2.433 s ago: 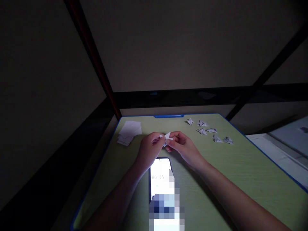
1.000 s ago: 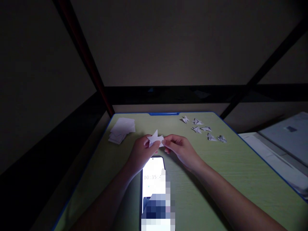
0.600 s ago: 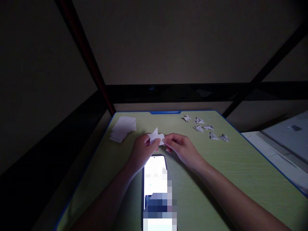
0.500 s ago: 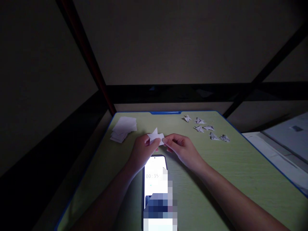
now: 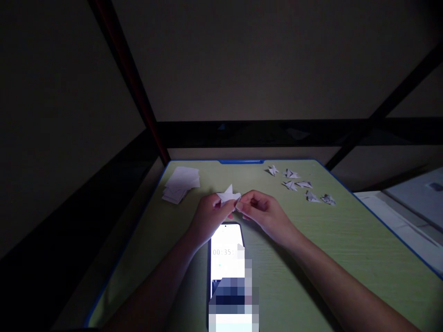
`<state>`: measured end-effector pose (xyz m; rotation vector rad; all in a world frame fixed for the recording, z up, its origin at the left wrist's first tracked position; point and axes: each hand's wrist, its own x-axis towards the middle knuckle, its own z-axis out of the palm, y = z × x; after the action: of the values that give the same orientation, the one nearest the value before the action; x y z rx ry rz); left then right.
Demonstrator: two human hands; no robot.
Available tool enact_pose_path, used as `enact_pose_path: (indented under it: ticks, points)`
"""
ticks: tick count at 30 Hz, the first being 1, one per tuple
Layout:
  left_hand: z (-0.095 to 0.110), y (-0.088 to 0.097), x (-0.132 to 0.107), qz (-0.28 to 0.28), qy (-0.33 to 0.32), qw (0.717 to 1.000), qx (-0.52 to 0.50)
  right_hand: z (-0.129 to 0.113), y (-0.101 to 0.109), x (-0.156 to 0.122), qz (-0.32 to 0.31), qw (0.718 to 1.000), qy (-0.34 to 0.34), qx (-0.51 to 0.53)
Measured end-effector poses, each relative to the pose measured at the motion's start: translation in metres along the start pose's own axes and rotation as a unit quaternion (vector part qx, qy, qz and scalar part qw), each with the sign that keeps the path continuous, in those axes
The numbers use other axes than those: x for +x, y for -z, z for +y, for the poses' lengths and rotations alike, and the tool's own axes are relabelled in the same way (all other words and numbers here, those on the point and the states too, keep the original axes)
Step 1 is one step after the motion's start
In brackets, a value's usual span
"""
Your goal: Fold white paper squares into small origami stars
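A small piece of folded white paper [image 5: 228,195], one pointed flap standing up, is held above the middle of the table. My left hand [image 5: 212,216] is closed on its left and near side, the thumb lying across the front. At the right edge, my right hand [image 5: 261,213] pinches the paper between thumb and forefinger. Both thumbs nearly meet there, and the fingers behind the paper are mostly hidden. Just below my hands a lit phone [image 5: 226,237] shows a timer; part of its screen is blurred out.
Loose white paper sheets [image 5: 182,179] lie stacked unevenly at the table's far left. Several small folded paper figures [image 5: 290,185] are scattered at the far right. The green table [image 5: 346,249] has a blue rim, with a wall behind. White flat items [image 5: 415,226] sit beyond its right edge.
The paper's right end, flat before, is now bent up under my right fingers. My right thumb has come closer to the left one. The whole view has shifted slightly.
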<state>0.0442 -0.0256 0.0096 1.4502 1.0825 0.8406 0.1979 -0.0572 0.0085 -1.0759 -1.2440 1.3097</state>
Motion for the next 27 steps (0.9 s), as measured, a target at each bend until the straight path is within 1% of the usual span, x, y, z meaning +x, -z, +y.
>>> enact_pose_path:
  ticks: [4,10,14,19,23,25,27]
  points:
    - [0.001,0.001,-0.001,-0.046,0.003,0.999,-0.013,0.002,0.002,0.001,0.022,1.000,-0.009,-0.015]
    - [0.002,0.002,-0.004,-0.103,-0.025,0.994,-0.033,0.008,0.004,0.002,0.035,0.999,0.000,0.006]
    - [0.003,0.002,-0.003,-0.127,-0.029,0.991,-0.042,0.008,0.006,0.003,0.025,1.000,0.007,0.010]
    - [0.002,0.001,-0.002,-0.093,-0.009,0.995,-0.021,0.008,0.006,0.002,0.022,1.000,0.008,-0.006]
    - [0.002,-0.001,-0.003,-0.092,-0.018,0.996,-0.002,0.011,0.007,0.005,0.038,0.999,-0.012,-0.036]
    - [0.000,-0.001,-0.002,-0.062,-0.025,0.998,0.006,0.012,0.014,0.009,0.070,0.995,-0.020,-0.070]
    - [-0.004,0.002,0.001,0.005,-0.037,0.999,0.022,0.013,0.030,0.014,0.127,0.980,-0.020,-0.154]
